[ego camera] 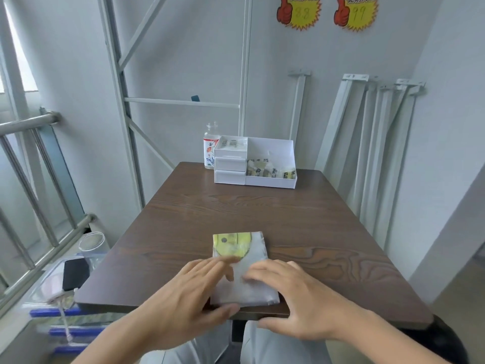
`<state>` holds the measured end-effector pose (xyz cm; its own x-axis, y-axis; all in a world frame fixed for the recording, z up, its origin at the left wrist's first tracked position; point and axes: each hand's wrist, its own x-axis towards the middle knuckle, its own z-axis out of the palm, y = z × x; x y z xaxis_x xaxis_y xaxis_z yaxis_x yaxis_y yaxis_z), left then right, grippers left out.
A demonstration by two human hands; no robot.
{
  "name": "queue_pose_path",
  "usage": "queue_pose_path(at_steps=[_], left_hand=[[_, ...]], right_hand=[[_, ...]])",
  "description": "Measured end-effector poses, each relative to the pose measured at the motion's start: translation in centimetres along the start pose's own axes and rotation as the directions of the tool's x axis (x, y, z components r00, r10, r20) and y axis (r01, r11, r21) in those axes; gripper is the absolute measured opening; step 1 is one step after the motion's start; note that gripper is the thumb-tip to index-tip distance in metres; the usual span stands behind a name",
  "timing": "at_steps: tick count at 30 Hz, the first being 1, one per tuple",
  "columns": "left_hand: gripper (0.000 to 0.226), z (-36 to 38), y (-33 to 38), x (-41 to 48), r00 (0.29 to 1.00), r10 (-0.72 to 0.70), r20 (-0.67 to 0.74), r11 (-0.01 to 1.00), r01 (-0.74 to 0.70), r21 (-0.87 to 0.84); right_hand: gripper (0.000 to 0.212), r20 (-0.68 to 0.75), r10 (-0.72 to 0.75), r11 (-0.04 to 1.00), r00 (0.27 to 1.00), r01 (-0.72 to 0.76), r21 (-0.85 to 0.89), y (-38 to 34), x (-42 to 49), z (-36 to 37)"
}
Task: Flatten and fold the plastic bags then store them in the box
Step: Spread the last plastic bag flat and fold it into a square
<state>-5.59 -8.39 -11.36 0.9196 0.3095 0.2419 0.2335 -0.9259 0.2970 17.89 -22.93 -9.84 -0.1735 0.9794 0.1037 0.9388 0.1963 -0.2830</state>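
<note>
The table (301, 219) is dark brown wood. A folded bag (237, 245) lies flat at the near edge, about in the middle. A white box (270, 181) stands at the far edge. A bottle (210, 151) stands just left of the box.

The person's left hand (194, 292) and right hand (296, 292) are bare, and both forearms run bare to the bottom edge of the view. Between the forearms, pale grey fabric trousers (278, 348), plain and smooth, cover both thighs.
</note>
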Motion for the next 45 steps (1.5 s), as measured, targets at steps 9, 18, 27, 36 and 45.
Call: queue_pose_path(at_steps=[9,18,27,36,45], left_hand=[[0.057,2.4,-0.2,-0.5,0.987,0.022,-0.160,0.999,-0.016,0.044],[0.061,1.4,1.0,2.2,0.797,-0.478,-0.369,0.855,0.327,-0.402],[0.038,3.0,1.8,3.2,0.644,-0.639,-0.420,0.761,0.450,-0.467],[0.027,3.7,1.4,3.2,0.613,-0.616,-0.494,0.758,0.633,-0.160],[0.035,2.9,0.5,3.4,0.944,-0.118,-0.308,0.944,0.203,0.261]], right_hand=[[0.031,-0.110,0.068,0.977,0.992,-0.043,0.208,1.3,-1.3,0.5],[0.027,-0.199,0.383,0.861,0.902,-0.269,0.432,2.5,3.4,0.2],[0.027,-0.168,0.504,0.864,0.847,-0.490,0.117,1.6,6.6,0.4],[0.029,-0.284,0.398,0.911,0.872,-0.412,0.010,0.3,7.4,1.5],[0.012,-0.352,0.171,0.984,0.920,-0.177,0.015,1.5,6.1,1.5]])
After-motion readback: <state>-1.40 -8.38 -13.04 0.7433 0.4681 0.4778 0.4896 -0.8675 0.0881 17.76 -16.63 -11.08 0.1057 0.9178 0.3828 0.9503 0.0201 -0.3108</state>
